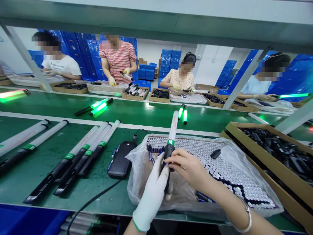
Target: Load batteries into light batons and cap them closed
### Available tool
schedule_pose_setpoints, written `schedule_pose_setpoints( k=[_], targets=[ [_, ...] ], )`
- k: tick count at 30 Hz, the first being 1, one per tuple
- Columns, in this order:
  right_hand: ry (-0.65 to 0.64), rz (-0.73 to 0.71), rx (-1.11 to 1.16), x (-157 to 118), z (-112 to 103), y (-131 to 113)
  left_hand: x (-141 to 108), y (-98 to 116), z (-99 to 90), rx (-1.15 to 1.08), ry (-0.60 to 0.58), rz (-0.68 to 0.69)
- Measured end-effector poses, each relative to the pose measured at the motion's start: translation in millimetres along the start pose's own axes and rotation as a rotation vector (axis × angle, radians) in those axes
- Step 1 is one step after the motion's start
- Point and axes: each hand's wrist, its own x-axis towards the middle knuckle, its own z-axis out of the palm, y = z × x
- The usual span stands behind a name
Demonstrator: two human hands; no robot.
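Observation:
A light stick (173, 125) with a white tube, a green band and a black handle is held upright, tilted slightly, over a plastic-lined box of batteries (186, 147). My left hand (155, 182), in a white glove, is wrapped round the black handle. At the same handle, just below the green band, the bare fingers of my right hand (187, 164) are pressed against it; a small blue and silver battery shows between the two hands. A black cover piece (215, 154) lies on the batteries to the right.
Several light sticks (90, 150) and a black power bank (122, 160) with a cable lie on the green table at left. Cardboard boxes of black parts (281, 147) stand at right. Beyond, lit sticks (185, 115) rest on a green belt (146, 111); several people work behind it.

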Motion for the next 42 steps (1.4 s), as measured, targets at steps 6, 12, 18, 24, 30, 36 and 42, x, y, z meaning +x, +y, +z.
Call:
schedule_pose_setpoints(
  k=[6, 12, 18, 24, 30, 36, 42],
  targets=[
    [0.101, 0.307, -0.117, -11.6, -24.1, 16.4, 6.4, -0.4, -2.2, -0.096, -0.087, 0.062],
    [-0.417, 0.555, -0.541, -26.0, -16.5, 37.9, 16.3, -4.1, -8.6, -0.140, -0.101, 0.145],
    [-0.464, 0.597, -0.627, -29.4, 4.2, 33.3, 12.4, -1.6, 0.0, -0.097, -0.034, 0.095],
    [-0.271, 0.595, -0.096, -26.3, -9.6, 23.0, 8.2, 4.2, 0.2, -0.154, 0.004, 0.107],
    [-0.146, 0.686, 0.478, -28.9, -14.1, 11.7, 7.7, 8.0, 3.3, -0.127, 0.006, 0.041],
    [-0.058, 0.768, 0.678, -35.3, -7.4, 2.5, 5.7, 10.8, 3.0, -0.214, 0.014, 0.007],
    [-0.065, 0.748, 0.771, -43.7, -0.4, -0.3, 4.6, 12.2, 4.5, -0.162, 0.051, -0.089]
  ],
)
